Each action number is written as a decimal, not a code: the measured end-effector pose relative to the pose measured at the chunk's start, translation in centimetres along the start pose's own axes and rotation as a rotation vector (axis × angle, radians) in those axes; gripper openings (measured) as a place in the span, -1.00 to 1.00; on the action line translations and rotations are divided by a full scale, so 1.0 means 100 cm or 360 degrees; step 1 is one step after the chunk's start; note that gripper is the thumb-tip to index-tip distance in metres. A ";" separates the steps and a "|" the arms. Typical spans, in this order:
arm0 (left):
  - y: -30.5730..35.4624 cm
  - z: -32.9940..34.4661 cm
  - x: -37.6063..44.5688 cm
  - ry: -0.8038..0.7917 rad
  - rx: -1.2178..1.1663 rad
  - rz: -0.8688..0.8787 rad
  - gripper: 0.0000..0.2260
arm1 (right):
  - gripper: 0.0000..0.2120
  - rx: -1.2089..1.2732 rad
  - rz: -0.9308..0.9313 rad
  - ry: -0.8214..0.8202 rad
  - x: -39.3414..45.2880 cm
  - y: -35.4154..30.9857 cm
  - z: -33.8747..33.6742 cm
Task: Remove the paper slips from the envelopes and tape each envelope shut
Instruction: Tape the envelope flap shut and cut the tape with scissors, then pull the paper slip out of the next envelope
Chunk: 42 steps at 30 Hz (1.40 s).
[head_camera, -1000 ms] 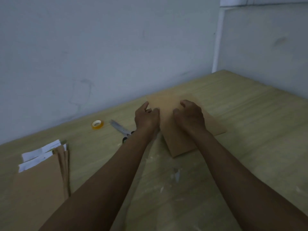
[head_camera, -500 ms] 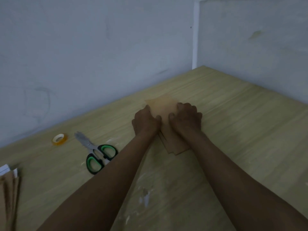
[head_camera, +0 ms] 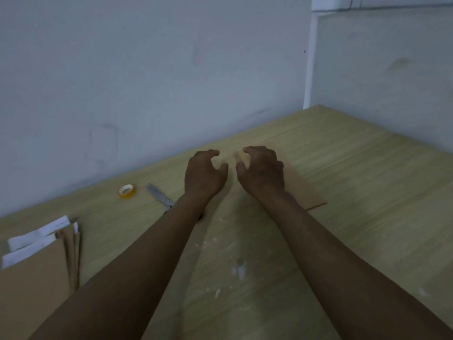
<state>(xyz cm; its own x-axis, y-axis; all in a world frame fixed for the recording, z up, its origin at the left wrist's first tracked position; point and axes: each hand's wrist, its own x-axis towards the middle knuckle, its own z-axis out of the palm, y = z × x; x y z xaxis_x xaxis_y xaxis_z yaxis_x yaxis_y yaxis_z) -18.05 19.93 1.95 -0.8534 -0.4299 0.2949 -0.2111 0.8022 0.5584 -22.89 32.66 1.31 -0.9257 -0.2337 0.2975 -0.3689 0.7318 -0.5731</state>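
- Two hands: the left hand point(head_camera: 204, 174) and the right hand point(head_camera: 262, 171).
- One brown envelope point(head_camera: 302, 192) under the hands.
- One stack of brown envelopes point(head_camera: 36, 273) at the left; how many it holds cannot be told.
- Two white paper slips point(head_camera: 36, 239) showing from that stack.
- One tape roll point(head_camera: 127, 191).
- One pair of scissors point(head_camera: 160, 198).
- One table point(head_camera: 367, 229).

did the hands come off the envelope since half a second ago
Yes. The left hand and right hand were pressed knuckles-down on the envelope; now both appear lifted, fingers loosely curled. Against the envelope they rose rather than slid sideways.
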 end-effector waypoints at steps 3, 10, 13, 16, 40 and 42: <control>-0.026 -0.040 -0.008 0.0094 0.0027 -0.0039 -0.63 | -0.59 0.0071 -0.0126 -0.0051 -0.012 -0.041 0.015; -0.112 -0.134 -0.047 0.0259 0.0128 -0.0245 -0.68 | -0.61 0.0168 -0.0364 -0.0207 -0.054 -0.146 0.058; -0.146 -0.166 -0.071 0.0308 0.0168 -0.0333 -0.69 | -0.61 0.0181 -0.0474 -0.0287 -0.075 -0.186 0.077; -0.173 -0.192 -0.095 0.0347 0.0155 -0.0455 -0.71 | -0.62 0.0215 -0.0550 -0.0369 -0.100 -0.217 0.097; -0.256 -0.216 -0.169 0.0425 0.0218 -0.0992 -0.51 | -0.81 0.0643 -0.0314 -0.0716 -0.171 -0.261 0.163; -0.258 -0.216 -0.170 0.0453 0.0190 -0.0959 -0.47 | -0.88 0.0849 -0.0216 -0.0688 -0.172 -0.262 0.164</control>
<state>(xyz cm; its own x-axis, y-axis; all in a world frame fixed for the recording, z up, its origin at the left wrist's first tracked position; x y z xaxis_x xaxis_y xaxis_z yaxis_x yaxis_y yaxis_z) 12.24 -2.40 -0.68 -0.4146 -0.8957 0.1609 -0.6760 0.4214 0.6045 1.31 7.00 -1.26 -0.7782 -0.6153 0.1258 -0.3718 0.2900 -0.8818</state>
